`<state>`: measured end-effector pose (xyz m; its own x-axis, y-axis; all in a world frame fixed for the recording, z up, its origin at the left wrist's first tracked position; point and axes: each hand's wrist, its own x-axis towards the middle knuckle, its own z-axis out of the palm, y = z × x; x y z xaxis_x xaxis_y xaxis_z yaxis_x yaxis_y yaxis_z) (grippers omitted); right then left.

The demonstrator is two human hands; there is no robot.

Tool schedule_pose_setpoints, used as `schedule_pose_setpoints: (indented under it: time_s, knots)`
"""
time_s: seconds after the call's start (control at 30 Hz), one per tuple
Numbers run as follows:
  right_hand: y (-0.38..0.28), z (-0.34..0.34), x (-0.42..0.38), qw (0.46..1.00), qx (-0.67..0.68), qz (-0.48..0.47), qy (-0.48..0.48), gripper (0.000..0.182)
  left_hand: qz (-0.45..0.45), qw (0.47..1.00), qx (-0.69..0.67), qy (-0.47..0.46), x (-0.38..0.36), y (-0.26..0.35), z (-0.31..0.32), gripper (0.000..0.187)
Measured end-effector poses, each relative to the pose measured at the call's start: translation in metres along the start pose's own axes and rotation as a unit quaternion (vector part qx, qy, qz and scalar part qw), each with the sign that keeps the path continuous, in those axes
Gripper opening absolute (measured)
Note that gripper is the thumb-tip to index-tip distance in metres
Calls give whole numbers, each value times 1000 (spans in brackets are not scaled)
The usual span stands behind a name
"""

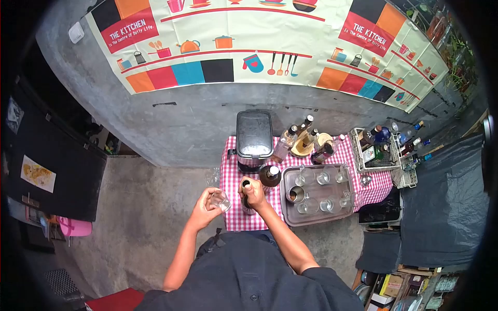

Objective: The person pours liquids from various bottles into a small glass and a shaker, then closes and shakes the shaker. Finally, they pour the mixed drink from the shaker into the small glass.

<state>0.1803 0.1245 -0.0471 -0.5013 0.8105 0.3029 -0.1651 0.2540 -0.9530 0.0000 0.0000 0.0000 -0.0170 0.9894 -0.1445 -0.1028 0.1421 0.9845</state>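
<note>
Where left fingers [209, 192] curl, clear glass [221, 201], shiny

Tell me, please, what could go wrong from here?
The glass in the left hand is at the table's edge, so if it slips, it may break on the hard floor. The bottle under the right hand stands close to a white-capped dark bottle; a careless move might knock that over.

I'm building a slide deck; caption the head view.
Left hand holding a clear glass, right hand gripping what looks like a bottle, beside a tray of glasses.
</note>
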Motion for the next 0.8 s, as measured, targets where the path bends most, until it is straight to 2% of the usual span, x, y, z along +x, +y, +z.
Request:
schedule_pose_setpoints:
  time_s: [0.2,0.33,0.47,0.63,0.77,0.8]
  knots:
    - [-78,-6,1,998,41,-12,-39,74,26,998,-58,29,-6,-1,-1,56]
    - [-125,-28,-7,986,140,57,-73,71,32,997,-68,22,1,15,9,56]
    - [-156,-56,-18,975,176,85,-102,69,37,997,-71,-15,14,26,24,56]
    - [-193,-94,-26,970,177,146,-86,70,69,995,-26,-64,27,60,61,56]
    - [-193,-130,-29,980,119,119,-104,67,100,991,11,-87,38,80,98,54]
    - [-197,-139,-28,982,81,123,-122,67,84,991,-6,-102,40,90,109,53]
